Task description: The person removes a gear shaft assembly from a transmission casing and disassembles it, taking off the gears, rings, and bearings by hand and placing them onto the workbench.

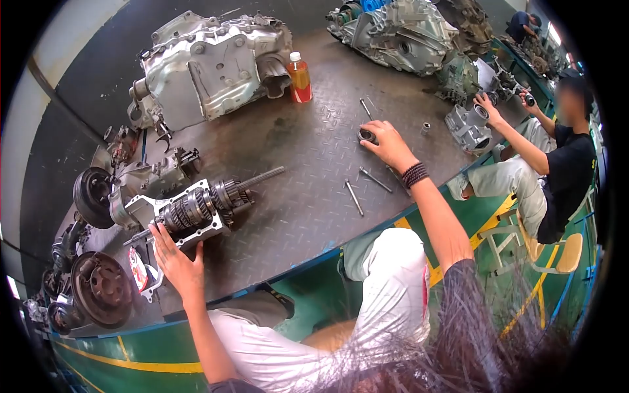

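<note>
My left hand (pixel 175 263) rests at the near edge of an opened gearbox housing (pixel 213 229), fingers stretched out and thumb apart. In the housing lies a gear shaft (pixel 191 211) with several gears; its long splined end points to the right. Over the middle of the table, my right hand (pixel 393 147) has its fingers closed around a dark ring-shaped metal part (pixel 368 136). Close to that hand, several bolts lie loose, among them one long bolt (pixel 354 198) and another bolt (pixel 375 179). A thin metal rod (pixel 365 109) lies just beyond the fingers.
A large transmission case (pixel 216 69) stands at the back left beside a bottle (pixel 300 78). Another gearbox (pixel 400 39) sits at the back. Brake drums (pixel 101 288) line the left side. At right, a seated co-worker (pixel 563 157) handles a metal housing (pixel 468 128). A small socket (pixel 426 127) lies nearby.
</note>
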Tool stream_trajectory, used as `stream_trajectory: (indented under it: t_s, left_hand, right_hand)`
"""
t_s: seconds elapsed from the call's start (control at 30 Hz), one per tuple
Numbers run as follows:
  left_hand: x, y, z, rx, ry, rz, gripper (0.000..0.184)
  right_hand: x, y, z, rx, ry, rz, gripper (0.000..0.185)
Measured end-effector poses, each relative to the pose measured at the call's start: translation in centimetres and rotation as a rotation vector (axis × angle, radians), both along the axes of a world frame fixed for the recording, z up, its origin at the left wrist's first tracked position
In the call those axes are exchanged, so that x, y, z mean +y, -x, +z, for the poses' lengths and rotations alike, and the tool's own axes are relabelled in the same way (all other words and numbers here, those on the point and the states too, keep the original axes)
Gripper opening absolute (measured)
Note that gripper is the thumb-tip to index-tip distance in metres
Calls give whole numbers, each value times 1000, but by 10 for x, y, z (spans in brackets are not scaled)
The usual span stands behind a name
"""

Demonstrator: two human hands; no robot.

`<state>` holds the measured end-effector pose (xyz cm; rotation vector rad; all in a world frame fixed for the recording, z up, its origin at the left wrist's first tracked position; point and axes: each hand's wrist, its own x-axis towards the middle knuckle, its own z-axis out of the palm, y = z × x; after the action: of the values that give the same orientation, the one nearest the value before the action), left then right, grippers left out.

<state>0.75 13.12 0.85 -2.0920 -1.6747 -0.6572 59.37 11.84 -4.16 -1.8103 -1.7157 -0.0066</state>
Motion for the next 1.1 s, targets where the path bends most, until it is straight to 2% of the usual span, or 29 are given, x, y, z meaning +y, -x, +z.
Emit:
stream_trajectory:
  t_s: [0.17,0.27,0.3,0.4,0.5,0.6,0.83,0.93,0.97,1.0,1.07,1.1]
  left_hand:
    - [0,0,-1,1,-16,-12,113]
    - [0,2,-2,6,-1,-3,113]
    - [0,1,-1,0,-3,-8,113]
    - [-1,0,0,5,-23,-9,112]
    - [0,0,-1,9,-24,-11,112]
    - [0,1,-1,7,-24,-18,112]
    - [0,0,2,20,-19,-20,115]
    - [0,3,2,24,11,-4,117]
    - [0,4,2,8,26,3,116]
    - [0,4,1,-10,43,2,115]
    - [0,3,2,-24,43,-5,115]
    - [-2,0,4,-51,85,9,115]
  right_hand:
    - [15,-8,5,-25,149,53,45]
    - [25,-22,8,72,277,122,50]
    - [19,-17,27,171,384,132,53]
    - [16,-19,30,292,402,117,56]
    - [18,-14,18,58,300,19,54]
    - [14,-2,5,-10,208,-67,51]
    - [8,8,-10,-24,134,-24,58]
    - [23,11,-17,14,95,-86,56]
    - [33,13,-26,262,-16,-62,53]
    - [38,22,-27,664,45,-65,38]
    - [22,63,14,1549,71,177,28]
    - [16,81,40,1633,174,225,26]
